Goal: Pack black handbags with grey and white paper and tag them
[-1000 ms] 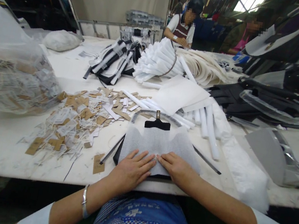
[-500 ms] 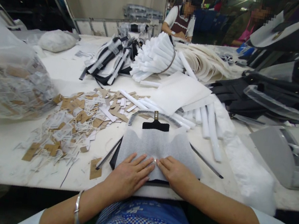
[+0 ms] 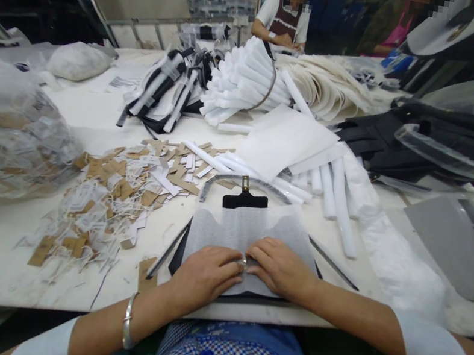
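A black handbag (image 3: 178, 254) lies flat at the table's front edge, mostly hidden under a thin whitish wrapping sheet (image 3: 227, 231). Its black flap tab with a metal buckle (image 3: 245, 184) and wrapped handle (image 3: 212, 184) point away from me. Dark strap ends stick out at both sides. My left hand (image 3: 210, 272) and my right hand (image 3: 280, 268) rest on the sheet from either side, fingers curled and fingertips nearly meeting. They pinch the sheet around a small shiny piece (image 3: 243, 261), perhaps a clasp; its exact form is too small to tell.
Left of the bag spreads a heap of tags with strings (image 3: 116, 187), beside a clear plastic bag (image 3: 11, 131) full of more. Beyond lie white foam tubes (image 3: 239, 83), white sheets (image 3: 284, 140) and wrapped black straps (image 3: 162, 82). Black bags (image 3: 391, 137) lie right; a person (image 3: 286, 18) works opposite.
My fingers have gone from lying nearly flat on the sheet to curling in around the small shiny piece. The view has tilted slightly downward.
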